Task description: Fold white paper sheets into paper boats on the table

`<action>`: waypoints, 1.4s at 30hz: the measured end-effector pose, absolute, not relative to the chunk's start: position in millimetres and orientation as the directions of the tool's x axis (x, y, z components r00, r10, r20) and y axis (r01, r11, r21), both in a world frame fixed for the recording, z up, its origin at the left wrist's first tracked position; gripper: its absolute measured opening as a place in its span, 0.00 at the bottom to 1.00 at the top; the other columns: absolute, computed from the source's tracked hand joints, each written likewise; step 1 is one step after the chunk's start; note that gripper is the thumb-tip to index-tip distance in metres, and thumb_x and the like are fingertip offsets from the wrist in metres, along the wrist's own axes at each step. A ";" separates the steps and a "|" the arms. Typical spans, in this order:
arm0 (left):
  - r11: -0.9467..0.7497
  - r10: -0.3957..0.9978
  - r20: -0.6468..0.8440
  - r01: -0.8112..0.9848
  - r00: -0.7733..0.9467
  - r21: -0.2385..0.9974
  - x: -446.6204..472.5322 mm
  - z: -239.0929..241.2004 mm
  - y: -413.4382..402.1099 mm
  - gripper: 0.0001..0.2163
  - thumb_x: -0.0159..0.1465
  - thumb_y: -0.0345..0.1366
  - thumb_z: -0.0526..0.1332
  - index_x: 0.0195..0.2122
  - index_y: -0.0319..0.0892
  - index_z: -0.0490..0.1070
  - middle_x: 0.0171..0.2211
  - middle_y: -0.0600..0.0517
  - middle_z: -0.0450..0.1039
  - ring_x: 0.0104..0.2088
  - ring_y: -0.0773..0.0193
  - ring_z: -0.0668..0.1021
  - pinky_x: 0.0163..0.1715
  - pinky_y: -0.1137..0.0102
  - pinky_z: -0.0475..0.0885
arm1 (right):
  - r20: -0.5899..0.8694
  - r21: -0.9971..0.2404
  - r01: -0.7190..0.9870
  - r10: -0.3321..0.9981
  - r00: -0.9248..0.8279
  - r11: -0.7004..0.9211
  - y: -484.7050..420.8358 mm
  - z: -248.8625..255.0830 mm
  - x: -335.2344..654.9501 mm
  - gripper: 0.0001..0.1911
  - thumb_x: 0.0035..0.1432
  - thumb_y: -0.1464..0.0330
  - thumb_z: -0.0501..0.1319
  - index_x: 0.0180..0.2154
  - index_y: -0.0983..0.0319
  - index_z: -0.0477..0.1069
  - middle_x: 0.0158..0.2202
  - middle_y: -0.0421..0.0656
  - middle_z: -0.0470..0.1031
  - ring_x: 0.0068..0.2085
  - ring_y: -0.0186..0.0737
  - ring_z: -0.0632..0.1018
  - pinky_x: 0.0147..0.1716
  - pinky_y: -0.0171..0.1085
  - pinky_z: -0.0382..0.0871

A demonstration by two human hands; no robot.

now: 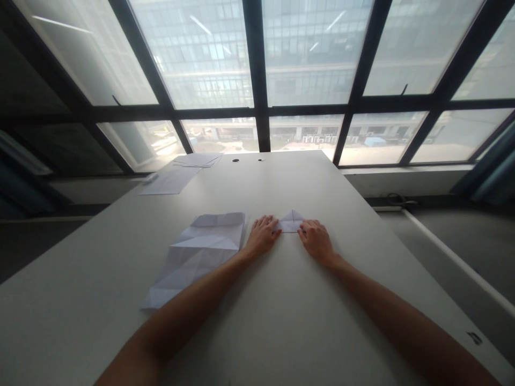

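A small piece of white folded paper (pixel 291 223) lies on the table in front of me, with a pointed top and a straight lower edge. Crease lines cross its face. At its left corner, my left hand (pixel 263 234) has its fingers over the paper and its thumb by the lower edge. The right corner is gripped by my right hand (pixel 316 239), whose fingers are bent. Both hands cover the paper's ends. Beside my left forearm rests a larger creased sheet of paper (pixel 205 236), partly hidden by that arm.
The white table (pixel 257 332) stretches toward tall windows. Several flat paper sheets (pixel 171 179) lie at its far left. Two round holes show near the far edge. A small dark object (pixel 475 338) sits near the right edge. A white pipe (pixel 454 257) runs beyond that side.
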State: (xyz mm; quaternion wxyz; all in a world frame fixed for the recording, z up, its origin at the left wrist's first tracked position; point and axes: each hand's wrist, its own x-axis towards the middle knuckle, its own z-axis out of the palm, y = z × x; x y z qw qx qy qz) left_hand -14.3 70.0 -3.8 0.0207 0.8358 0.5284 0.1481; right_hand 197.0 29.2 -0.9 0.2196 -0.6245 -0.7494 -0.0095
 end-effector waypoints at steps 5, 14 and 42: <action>-0.520 0.847 0.262 0.823 0.462 0.229 -14.8 -2.9 72.5 0.17 0.69 0.43 0.57 0.57 0.46 0.68 0.61 0.46 0.64 0.62 0.54 0.65 0.63 0.58 0.57 | 0.365 -0.269 0.958 0.931 0.002 0.104 34.5 -4.6 202.3 0.15 0.64 0.62 0.56 0.48 0.62 0.71 0.51 0.51 0.72 0.53 0.49 0.68 0.52 0.43 0.59; -0.543 0.837 0.275 0.783 0.473 0.304 -14.3 -2.4 74.4 0.19 0.67 0.41 0.60 0.57 0.44 0.69 0.60 0.44 0.67 0.62 0.53 0.66 0.63 0.59 0.58 | 0.376 -0.410 0.896 0.927 -0.004 0.170 42.4 -11.8 207.5 0.17 0.61 0.62 0.58 0.51 0.60 0.71 0.51 0.49 0.74 0.53 0.49 0.70 0.54 0.45 0.57; -0.423 0.905 0.361 0.373 0.225 0.826 -8.2 8.3 76.0 0.07 0.54 0.38 0.68 0.31 0.42 0.74 0.30 0.53 0.75 0.33 0.63 0.76 0.40 0.68 0.70 | 0.558 -0.663 0.647 0.825 0.091 0.377 49.2 -8.6 213.0 0.20 0.57 0.64 0.60 0.52 0.62 0.69 0.50 0.51 0.71 0.54 0.51 0.70 0.56 0.50 0.63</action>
